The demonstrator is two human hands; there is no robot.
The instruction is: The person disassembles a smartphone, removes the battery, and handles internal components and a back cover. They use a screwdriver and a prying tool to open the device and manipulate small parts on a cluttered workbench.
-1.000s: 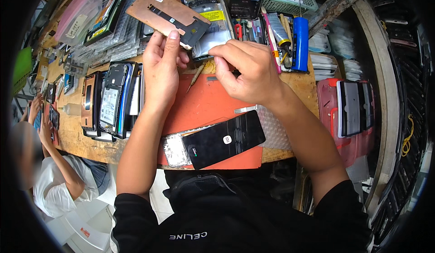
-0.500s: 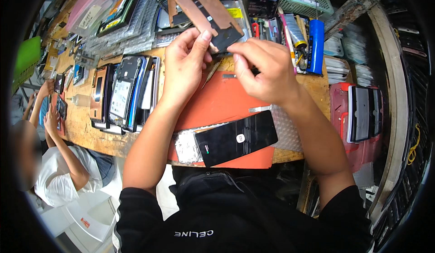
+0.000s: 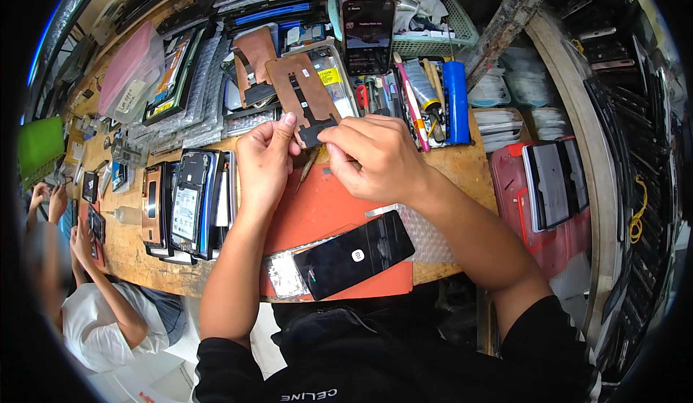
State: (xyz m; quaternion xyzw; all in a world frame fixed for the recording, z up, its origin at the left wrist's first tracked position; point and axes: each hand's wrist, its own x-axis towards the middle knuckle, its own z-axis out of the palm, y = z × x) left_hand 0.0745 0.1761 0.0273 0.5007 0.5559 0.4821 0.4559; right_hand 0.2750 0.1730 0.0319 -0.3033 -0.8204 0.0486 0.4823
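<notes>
Head view: copper-coloured panel held up just beyond the far edge of the red mat.
Left hand grip closed on the panel's near end, thumb on top. Right hand fingertips drawn together at its near right corner; can't tell from this angle whether they actually pinch it. Black phone lies on the mat's near part, overlapping a silver part. Phone stack on the worktop, left of the mat.

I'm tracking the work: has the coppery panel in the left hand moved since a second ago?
Yes: the coppery panel has shifted rightward, closer to the blue cylinder.
</notes>
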